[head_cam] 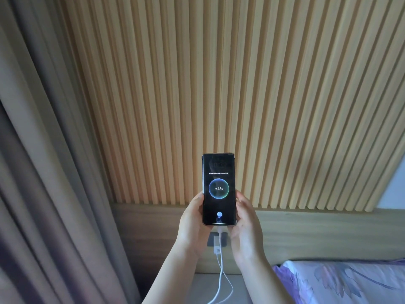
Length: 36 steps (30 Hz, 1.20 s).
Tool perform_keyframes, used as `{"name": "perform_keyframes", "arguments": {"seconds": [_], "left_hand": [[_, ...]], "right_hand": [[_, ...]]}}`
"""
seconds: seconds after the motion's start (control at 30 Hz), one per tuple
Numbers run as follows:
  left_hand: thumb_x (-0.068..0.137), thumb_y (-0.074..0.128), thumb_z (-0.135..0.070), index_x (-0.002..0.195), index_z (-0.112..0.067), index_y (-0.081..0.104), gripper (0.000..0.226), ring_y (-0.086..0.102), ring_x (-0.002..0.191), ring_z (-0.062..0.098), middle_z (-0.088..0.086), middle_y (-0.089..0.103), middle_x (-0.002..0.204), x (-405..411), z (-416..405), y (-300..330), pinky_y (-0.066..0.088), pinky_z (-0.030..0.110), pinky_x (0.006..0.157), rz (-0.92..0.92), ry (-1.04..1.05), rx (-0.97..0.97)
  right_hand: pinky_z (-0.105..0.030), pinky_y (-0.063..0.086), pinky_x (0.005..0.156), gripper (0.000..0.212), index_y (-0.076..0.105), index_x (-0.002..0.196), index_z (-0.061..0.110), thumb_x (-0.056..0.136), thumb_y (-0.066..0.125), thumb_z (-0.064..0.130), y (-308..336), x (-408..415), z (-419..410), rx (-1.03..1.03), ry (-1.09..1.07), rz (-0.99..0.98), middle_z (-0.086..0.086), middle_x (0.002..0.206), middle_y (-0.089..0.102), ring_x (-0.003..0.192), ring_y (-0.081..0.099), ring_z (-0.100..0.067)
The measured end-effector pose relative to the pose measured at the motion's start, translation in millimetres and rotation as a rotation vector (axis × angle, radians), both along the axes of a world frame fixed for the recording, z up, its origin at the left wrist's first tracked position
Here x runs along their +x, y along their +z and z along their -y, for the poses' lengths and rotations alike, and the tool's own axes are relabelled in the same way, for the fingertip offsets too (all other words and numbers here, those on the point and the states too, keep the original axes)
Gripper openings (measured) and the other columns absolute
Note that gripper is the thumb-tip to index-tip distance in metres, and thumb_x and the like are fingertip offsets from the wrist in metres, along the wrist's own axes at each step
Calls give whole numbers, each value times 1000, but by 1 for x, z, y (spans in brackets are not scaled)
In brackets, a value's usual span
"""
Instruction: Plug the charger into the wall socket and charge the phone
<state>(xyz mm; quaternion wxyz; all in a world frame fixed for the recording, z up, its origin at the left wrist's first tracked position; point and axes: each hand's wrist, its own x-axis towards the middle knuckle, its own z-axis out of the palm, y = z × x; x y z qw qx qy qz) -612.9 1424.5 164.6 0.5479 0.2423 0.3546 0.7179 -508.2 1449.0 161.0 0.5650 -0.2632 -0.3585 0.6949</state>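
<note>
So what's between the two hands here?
In the head view, the phone, upright and showing 43% charging, sits between the left hand and right hand; below it, the white cable and charger.

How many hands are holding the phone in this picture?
2. The left hand grips the phone at its left edge; the right hand holds its right edge.

The wall socket (215, 239) is mostly hidden behind the charger (217, 245) and the hands at 6 o'clock of the phone (218, 189). The cable (221, 279) runs off the bottom edge. Small text above the charging ring is unreadable.
</note>
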Motion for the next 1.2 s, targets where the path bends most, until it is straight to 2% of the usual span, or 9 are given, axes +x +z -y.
{"name": "perform_keyframes", "arguments": {"seconds": [0.13, 0.27, 0.4, 0.57, 0.63, 0.73, 0.93, 1.03, 1.2], "left_hand": [[96, 45, -23, 112, -9, 70, 33, 65, 108, 28, 18, 67, 121, -3, 1, -5, 48, 41, 94, -39, -15, 17], [96, 44, -25, 118, -8, 66, 35, 62, 114, 31, 20, 64, 126, -7, 2, -12, 46, 46, 99, -91, -32, 27], [98, 40, -25, 124, -7, 61, 37, 58, 117, 34, 24, 58, 132, -9, 3, -20, 39, 52, 105, -110, -24, 55], [101, 34, -21, 130, -16, 58, 37, 62, 112, 32, 16, 63, 129, -13, 6, -35, 54, 45, 85, -88, -19, 73], [102, 33, -20, 129, -18, 58, 37, 63, 112, 31, 13, 64, 128, -14, 8, -41, 53, 46, 86, -99, -18, 70], [101, 36, -19, 131, -19, 57, 36, 57, 122, 34, 14, 61, 133, -17, 12, -53, 43, 53, 101, -128, -8, 48], [99, 40, -17, 127, -20, 61, 34, 60, 118, 33, 14, 64, 128, -23, 22, -85, 47, 52, 99, -157, 21, -76], [98, 44, -14, 124, -18, 64, 33, 64, 112, 32, 15, 68, 122, -27, 27, -106, 49, 49, 95, -136, 68, -189], [97, 45, -12, 109, -24, 72, 32, 71, 92, 21, 5, 76, 104, -28, 39, -148, 54, 40, 84, -164, 76, -370]], "right_hand": [[-35, 52, 83, 31, 62, 121, 15, 96, 45, 8, -6, -2, -1, -2, -10, 27, -12, 125, 67, 112, 65, -25], [-51, 46, 101, 32, 60, 125, 15, 96, 49, 9, -13, -4, -3, 1, -2, 69, -12, 126, 67, 118, 61, -32], [-51, 45, 103, 32, 59, 126, 18, 96, 50, 11, -21, -5, -4, -17, 7, 105, -10, 128, 65, 120, 60, -31], [-60, 43, 99, 32, 59, 127, 14, 96, 50, 10, -33, -8, -4, -26, 15, 148, -14, 128, 65, 120, 59, -36], [-55, 45, 94, 32, 59, 126, 12, 96, 50, 8, -40, -9, -4, -37, 14, 152, -17, 127, 65, 120, 58, -38], [-50, 46, 94, 32, 60, 125, 9, 96, 49, 6, -53, -10, -3, -27, 21, 194, -17, 125, 66, 120, 58, -38], [-57, 43, 105, 32, 63, 124, 11, 94, 52, 4, -88, -10, -4, -114, 55, 274, -14, 125, 67, 119, 61, -31], [-52, 44, 105, 33, 63, 123, 11, 94, 50, 3, -111, -10, -3, -154, 99, 340, -13, 124, 68, 119, 61, -30], [-38, 45, 83, 31, 69, 113, 13, 92, 50, -1, -155, -10, 3, -229, 150, 497, -14, 112, 72, 101, 64, -28]]}}
